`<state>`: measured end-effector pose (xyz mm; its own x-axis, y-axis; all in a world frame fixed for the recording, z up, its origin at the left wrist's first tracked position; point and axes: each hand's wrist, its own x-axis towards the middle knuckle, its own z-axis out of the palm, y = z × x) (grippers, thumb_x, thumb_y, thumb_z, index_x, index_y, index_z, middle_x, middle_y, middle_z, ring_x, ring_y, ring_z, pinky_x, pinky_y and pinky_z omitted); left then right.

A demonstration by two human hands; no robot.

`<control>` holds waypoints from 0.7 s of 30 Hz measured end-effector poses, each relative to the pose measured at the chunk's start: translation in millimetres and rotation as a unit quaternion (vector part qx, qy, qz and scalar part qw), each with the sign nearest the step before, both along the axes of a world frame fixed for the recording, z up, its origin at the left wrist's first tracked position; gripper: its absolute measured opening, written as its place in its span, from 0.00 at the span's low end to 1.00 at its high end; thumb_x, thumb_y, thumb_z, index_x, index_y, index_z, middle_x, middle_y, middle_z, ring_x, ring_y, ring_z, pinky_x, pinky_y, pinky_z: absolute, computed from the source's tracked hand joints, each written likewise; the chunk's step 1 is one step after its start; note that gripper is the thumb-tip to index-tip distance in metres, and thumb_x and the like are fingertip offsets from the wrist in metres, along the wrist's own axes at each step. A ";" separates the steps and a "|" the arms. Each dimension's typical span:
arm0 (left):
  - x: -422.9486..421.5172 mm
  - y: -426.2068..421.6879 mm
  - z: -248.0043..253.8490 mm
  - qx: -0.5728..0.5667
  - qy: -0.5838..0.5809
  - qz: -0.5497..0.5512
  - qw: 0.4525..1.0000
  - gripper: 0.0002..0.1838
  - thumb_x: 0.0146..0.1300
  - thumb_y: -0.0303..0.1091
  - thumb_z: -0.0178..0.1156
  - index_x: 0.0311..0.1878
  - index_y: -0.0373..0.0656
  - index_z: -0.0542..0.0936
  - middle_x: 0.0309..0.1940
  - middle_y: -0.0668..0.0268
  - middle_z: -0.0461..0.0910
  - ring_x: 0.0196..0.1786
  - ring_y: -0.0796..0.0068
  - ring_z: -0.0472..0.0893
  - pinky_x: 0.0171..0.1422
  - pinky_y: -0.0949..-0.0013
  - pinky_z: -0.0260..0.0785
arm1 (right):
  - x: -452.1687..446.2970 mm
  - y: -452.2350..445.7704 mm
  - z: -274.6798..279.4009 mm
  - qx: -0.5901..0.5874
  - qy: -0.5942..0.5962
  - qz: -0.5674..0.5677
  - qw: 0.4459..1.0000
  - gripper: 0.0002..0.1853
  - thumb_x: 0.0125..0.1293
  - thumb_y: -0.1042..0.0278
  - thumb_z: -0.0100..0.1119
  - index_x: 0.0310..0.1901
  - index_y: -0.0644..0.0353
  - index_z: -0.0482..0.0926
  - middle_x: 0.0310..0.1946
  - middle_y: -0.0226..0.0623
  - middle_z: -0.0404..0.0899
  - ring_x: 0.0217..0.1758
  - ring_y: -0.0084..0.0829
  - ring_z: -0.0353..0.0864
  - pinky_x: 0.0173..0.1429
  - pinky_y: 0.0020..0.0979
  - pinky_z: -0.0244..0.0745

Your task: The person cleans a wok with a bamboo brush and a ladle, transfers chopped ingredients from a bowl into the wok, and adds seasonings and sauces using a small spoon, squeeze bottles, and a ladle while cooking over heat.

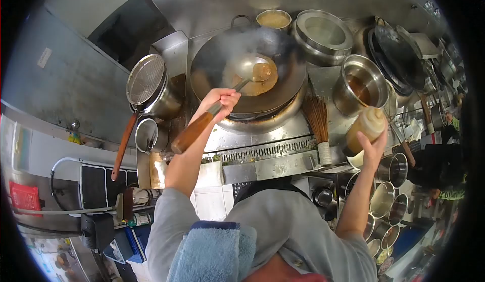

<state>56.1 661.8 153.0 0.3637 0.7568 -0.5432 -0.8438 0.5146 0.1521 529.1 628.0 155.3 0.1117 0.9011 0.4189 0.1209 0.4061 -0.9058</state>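
My left hand point(221, 101) is closed round the metal shank of a wooden-handled ladle point(248, 71). The ladle's bowl rests in brown sauce point(266, 83) inside a large black wok point(217, 54), from which steam rises. In my right hand point(373, 145) is a squeeze bottle point(366, 125) with a pale top and brownish contents, gripped about its body. The bottle is beside a steel pot point(348, 100) of brown liquid, right of the wok. Whether bottle and pot touch, I cannot tell.
A bamboo brush point(317, 121) leans on the stove's front edge. Left of the wok, a mesh strainer point(146, 79) lies over a steel pot point(169, 100). Behind stand a small pot point(274, 19) and a wide lidded pot point(323, 32). Several steel containers point(382, 199) sit at lower right.
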 end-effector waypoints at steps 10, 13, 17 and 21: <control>13.2 -41.8 0.5 0.193 0.799 -0.197 0.535 0.10 0.60 0.32 0.57 0.37 0.34 0.72 0.22 0.60 0.76 0.17 0.72 0.73 0.26 0.65 0.69 | -88.3 83.5 63.4 -0.011 -0.275 0.168 0.947 0.40 0.46 0.62 0.73 0.62 0.61 0.68 0.50 0.47 0.80 0.55 0.41 0.79 0.62 0.35 0.70; 4.4 -49.5 -35.5 0.259 0.869 -0.113 0.406 0.11 0.63 0.32 0.56 0.40 0.32 0.70 0.23 0.57 0.73 0.22 0.67 0.77 0.27 0.62 0.71 | -126.5 112.8 77.4 0.009 -0.390 0.177 0.904 0.37 0.45 0.59 0.73 0.58 0.61 0.70 0.50 0.50 0.80 0.55 0.47 0.79 0.59 0.40 0.73; 33.4 -69.4 9.5 0.166 0.553 -0.053 0.815 0.07 0.65 0.29 0.55 0.36 0.37 0.69 0.22 0.68 0.69 0.20 0.79 0.70 0.22 0.71 0.61 | -190.8 134.2 92.9 0.003 -0.598 0.152 0.787 0.33 0.43 0.59 0.73 0.53 0.61 0.74 0.48 0.47 0.82 0.52 0.45 0.81 0.55 0.42 0.76; 26.4 -78.2 24.4 0.177 0.341 -0.025 0.923 0.05 0.66 0.27 0.54 0.33 0.41 0.69 0.20 0.75 0.65 0.16 0.87 0.62 0.18 0.77 0.53 | -238.6 138.2 94.2 -0.012 -0.721 0.159 0.674 0.30 0.43 0.60 0.75 0.50 0.59 0.78 0.45 0.43 0.84 0.51 0.41 0.83 0.55 0.40 0.77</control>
